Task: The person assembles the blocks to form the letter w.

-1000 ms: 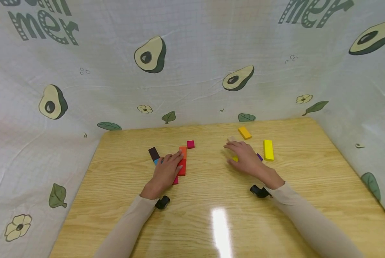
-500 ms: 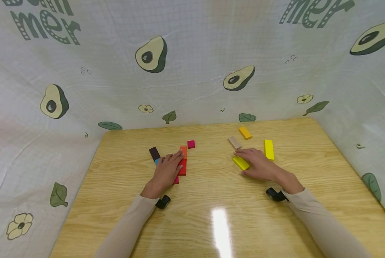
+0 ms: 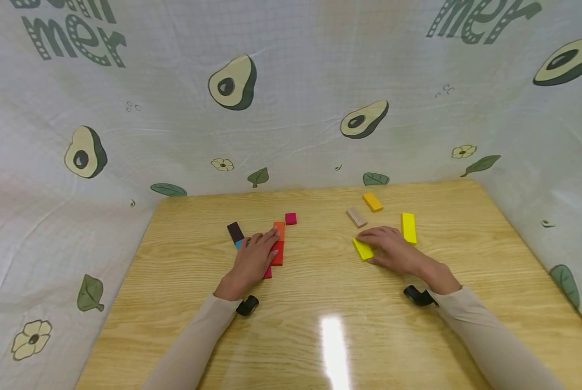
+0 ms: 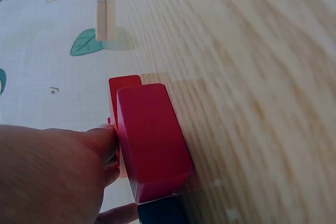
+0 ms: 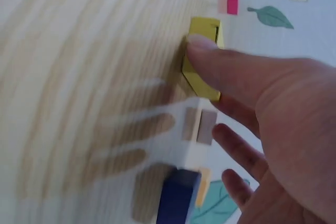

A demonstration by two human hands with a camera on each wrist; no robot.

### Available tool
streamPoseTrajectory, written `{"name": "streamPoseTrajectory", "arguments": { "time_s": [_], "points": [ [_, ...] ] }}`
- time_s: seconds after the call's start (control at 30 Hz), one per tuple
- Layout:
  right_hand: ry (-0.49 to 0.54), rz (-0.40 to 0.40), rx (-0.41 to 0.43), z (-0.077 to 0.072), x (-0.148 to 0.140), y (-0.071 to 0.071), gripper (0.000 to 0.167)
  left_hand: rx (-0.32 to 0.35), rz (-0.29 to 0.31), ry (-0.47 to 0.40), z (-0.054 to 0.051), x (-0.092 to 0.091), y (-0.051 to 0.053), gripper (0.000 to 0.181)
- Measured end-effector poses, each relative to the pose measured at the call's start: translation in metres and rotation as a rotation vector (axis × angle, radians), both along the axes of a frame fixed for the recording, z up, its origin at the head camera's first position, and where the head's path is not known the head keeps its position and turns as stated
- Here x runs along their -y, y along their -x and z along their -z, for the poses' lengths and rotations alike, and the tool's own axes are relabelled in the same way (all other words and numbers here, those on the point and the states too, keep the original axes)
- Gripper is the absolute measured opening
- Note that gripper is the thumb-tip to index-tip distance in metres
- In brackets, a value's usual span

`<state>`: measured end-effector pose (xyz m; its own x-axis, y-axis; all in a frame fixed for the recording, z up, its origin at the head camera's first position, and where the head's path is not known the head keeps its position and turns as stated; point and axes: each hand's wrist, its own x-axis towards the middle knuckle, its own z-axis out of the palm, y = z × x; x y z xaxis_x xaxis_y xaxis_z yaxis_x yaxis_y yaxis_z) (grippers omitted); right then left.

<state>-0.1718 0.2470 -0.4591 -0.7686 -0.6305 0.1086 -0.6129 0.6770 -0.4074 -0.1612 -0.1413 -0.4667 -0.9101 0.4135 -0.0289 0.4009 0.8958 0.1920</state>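
In the head view my left hand (image 3: 253, 261) rests over a group of coloured blocks. Its fingers lie on an orange block (image 3: 279, 231) and a red block (image 3: 278, 254); a blue block (image 3: 240, 244) and a magenta block (image 4: 152, 140) show partly around it. The left wrist view has the thumb beside the magenta and red blocks, with a dark blue block end below. On the right, my right hand (image 3: 393, 251) pinches a yellow block (image 3: 363, 249) between thumb and fingers, close to the tabletop. Seen from the right wrist, the thumb presses that yellow block (image 5: 202, 27).
Behind the right hand lie a beige block (image 3: 356, 216), an amber block (image 3: 372, 202) and a long yellow block (image 3: 409, 228). A dark purple-blue block (image 5: 178, 198) stands below that hand's fingers. A small magenta block (image 3: 291, 218) and a dark brown block (image 3: 235, 232) lie left.
My right hand has shifted right, uncovering the beige block, and now pinches the yellow block, which has turned slightly. The left hand has stayed in place on its blocks.
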Motion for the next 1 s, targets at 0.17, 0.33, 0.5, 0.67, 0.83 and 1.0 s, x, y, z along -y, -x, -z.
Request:
{"name": "streamPoseTrajectory", "arguments": {
  "time_s": [0.17, 0.33, 0.5, 0.67, 0.83, 1.0],
  "points": [
    [0.036, 0.019, -0.02, 0.001, 0.017, 0.004, 0.053, 0.007, -0.001, 0.014, -0.001, -0.001, 0.0, 0.049],
    [0.032, 0.029, -0.013, 0.002, 0.046, 0.015, 0.054, 0.005, -0.006, 0.019, 0.0, 0.0, 0.001, 0.05],
    [0.026, 0.018, -0.003, 0.002, 0.075, 0.027, 0.054, 0.013, -0.007, 0.022, 0.001, 0.0, 0.001, 0.05],
    [0.011, 0.02, 0.007, 0.002, 0.099, 0.038, 0.054, 0.021, -0.013, 0.021, 0.002, 0.0, 0.002, 0.051],
    [-0.014, 0.017, 0.024, 0.004, 0.115, 0.048, 0.054, 0.027, -0.024, 0.016, 0.001, -0.001, 0.002, 0.05],
    [-0.021, 0.015, 0.019, 0.008, 0.122, 0.055, 0.054, 0.024, -0.025, 0.014, 0.0, -0.001, 0.002, 0.05]
  ]
}}
